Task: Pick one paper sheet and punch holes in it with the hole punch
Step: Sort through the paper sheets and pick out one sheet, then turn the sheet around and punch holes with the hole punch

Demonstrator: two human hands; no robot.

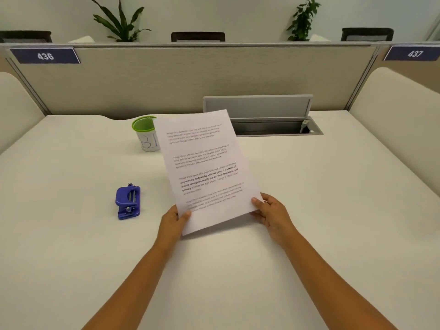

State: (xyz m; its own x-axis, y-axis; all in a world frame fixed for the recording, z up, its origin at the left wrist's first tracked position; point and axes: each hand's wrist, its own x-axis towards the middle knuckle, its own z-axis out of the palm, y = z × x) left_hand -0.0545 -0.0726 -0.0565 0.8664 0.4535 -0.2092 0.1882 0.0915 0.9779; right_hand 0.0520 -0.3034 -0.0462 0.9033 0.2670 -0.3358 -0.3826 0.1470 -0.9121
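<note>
Fingers (258,216) of the right hand (273,216) pinch the lower right corner of the paper sheet (204,167), thumb on the printed face, other fingers curled under it. Left hand (172,221) does the same at the lower left edge: thumb on top near the bottom text, remaining fingers hidden behind the page, so how they lie there cannot be told. Head view only: sheet is held up off the bench (309,186), tilted, near edge low and close to the surface, far edge raised toward the partition. Printed side faces the camera, several text blocks visible, one partly bold. No holes seen along any edge, though the margins are pale and small detail is hard to read. Hole punch (128,201), blue, sits on the bench to the left of the sheet, apart from both hands, untouched. Green-rimmed cup (144,133) with a handwritten label stands behind the sheet's upper left corner, partly covered by it. Open cable tray (273,127) sits in the bench at the back. No paper stack visible. Progress judgement: picking one sheet looks done; punching not started. Left to do: bring sheet edge to the punch, slide it into the slot, press the lever down.
</note>
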